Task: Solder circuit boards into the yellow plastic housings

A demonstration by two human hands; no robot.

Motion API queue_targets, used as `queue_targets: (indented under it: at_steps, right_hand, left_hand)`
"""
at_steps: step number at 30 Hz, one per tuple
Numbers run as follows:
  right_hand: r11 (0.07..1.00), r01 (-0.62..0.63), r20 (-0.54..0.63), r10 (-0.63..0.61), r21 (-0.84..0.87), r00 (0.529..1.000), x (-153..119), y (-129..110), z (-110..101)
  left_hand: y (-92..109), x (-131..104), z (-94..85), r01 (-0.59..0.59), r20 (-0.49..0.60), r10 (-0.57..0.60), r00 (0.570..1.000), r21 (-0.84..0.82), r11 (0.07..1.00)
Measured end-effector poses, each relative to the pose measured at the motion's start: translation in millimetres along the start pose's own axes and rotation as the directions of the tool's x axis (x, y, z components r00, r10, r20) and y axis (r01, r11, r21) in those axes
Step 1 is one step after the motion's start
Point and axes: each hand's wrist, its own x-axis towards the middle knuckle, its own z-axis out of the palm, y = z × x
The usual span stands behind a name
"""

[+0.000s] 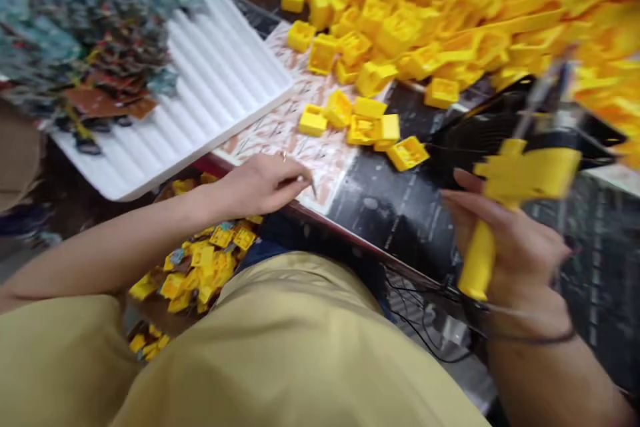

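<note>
My left hand [270,181] is closed in a pinch on a small thin metal piece [314,187], low over the patterned sheet [327,170] at the table's near edge. On the right, my right hand [520,240] is wrapped round a yellow glue gun [527,173], whose far end is blurred and points away from me. Several small yellow plastic boxes [407,153] lie between and beyond my hands, some with their open side up. The nearest of them sit on the sheet and on the black table surface [395,203].
A ribbed white tray [220,73] at the left holds a heap of small teal-wrapped parts [110,7]. A large pile of yellow boxes [400,20] covers the back. More yellow boxes [205,270] lie below the table edge, and black cables [425,330] hang there.
</note>
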Motion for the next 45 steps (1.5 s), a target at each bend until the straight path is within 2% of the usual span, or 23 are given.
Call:
queue_targets:
  at_steps: [1,3,6,8,9,10,12,15,18,21,24,27,30,34,36,39,41,43,45]
  right_hand:
    - [0.999,0.031,-0.017,-0.032,-0.036,0.999,2.8,5.1,-0.7]
    - [0.992,0.094,-0.023,-0.097,-0.080,0.995,14.2,13.2,7.8]
    - [0.982,0.142,0.004,-0.143,-0.127,0.990,38.2,21.9,33.8]
    - [0.977,0.161,0.032,-0.158,-0.137,0.987,50.3,24.9,48.6]
    - [0.976,0.172,0.047,-0.167,-0.133,0.985,53.5,25.1,52.6]
    - [0.975,0.183,0.060,-0.176,-0.124,0.982,54.4,23.8,53.5]
    - [0.975,0.194,0.071,-0.187,-0.106,0.980,49.6,16.4,46.5]
    - [0.979,0.168,0.082,-0.159,-0.116,0.984,31.9,-4.7,21.6]
    - [0.975,0.171,0.134,-0.153,-0.139,0.979,15.2,-23.9,-0.7]
    - [0.976,0.193,0.165,-0.175,-0.098,0.971,8.0,-26.8,-7.6]
    - [0.979,0.182,0.194,-0.198,0.096,0.961,6.7,-18.1,-2.1]
    - [0.954,0.145,0.229,-0.208,0.262,0.951,3.7,-13.2,4.6]
    - [0.969,0.106,0.172,-0.146,0.222,0.974,-4.6,-17.1,8.5]
    - [0.990,0.061,0.061,-0.069,0.129,0.996,-16.1,-25.3,14.9]
    - [0.992,0.068,0.037,-0.073,0.108,0.997,-18.2,-26.7,17.4]
    - [0.990,0.094,0.009,-0.096,0.103,0.995,-16.1,-27.0,18.8]
    - [0.985,0.123,-0.007,-0.123,0.125,0.992,-11.8,-28.4,20.1]
    - [0.976,0.152,-0.010,-0.152,0.154,0.988,-6.1,-31.6,23.5]
    - [0.967,0.176,0.000,-0.179,0.182,0.984,-0.8,-35.3,28.6]
  left_hand:
    - [2.7,25.5,2.4,-0.052,-0.082,0.060,0.995,0.095,0.994]
    - [11.0,75.8,10.0,-0.131,-0.108,0.163,0.981,0.258,0.957]
    - [21.9,138.7,19.9,-0.141,0.006,0.152,0.988,0.400,0.906]
    - [23.8,163.2,21.2,-0.123,0.065,0.104,0.992,0.464,0.877]
    - [23.0,168.2,20.6,-0.130,0.082,0.103,0.991,0.481,0.867]
    - [21.4,168.0,19.7,-0.155,0.091,0.127,0.988,0.479,0.864]
    - [16.4,153.3,19.5,-0.256,0.087,0.242,0.966,0.420,0.871]
    - [9.1,108.8,26.2,-0.392,0.021,0.408,0.913,0.328,0.860]
    - [7.2,66.5,33.4,-0.393,0.016,0.413,0.911,0.341,0.854]
    - [11.7,48.3,32.0,-0.330,0.015,0.339,0.941,0.274,0.903]
    - [18.6,50.2,27.8,-0.287,0.027,0.287,0.958,0.165,0.944]
    - [24.2,55.0,27.6,-0.275,0.062,0.268,0.961,0.163,0.948]
    - [29.3,54.0,31.7,-0.270,0.083,0.260,0.962,0.147,0.952]
    - [32.9,57.5,37.0,-0.342,0.054,0.339,0.939,0.056,0.938]
    - [25.9,68.4,34.1,-0.307,-0.002,0.310,0.951,0.130,0.943]
    - [0.8,92.4,23.3,-0.064,-0.149,0.117,0.982,0.321,0.945]
    - [-18.0,107.1,17.6,0.048,-0.167,0.018,0.986,0.383,0.923]
    - [-30.8,116.9,16.8,0.009,-0.104,0.033,0.994,0.374,0.927]
    - [-35.5,121.5,19.5,-0.107,-0.046,0.129,0.991,0.332,0.937]
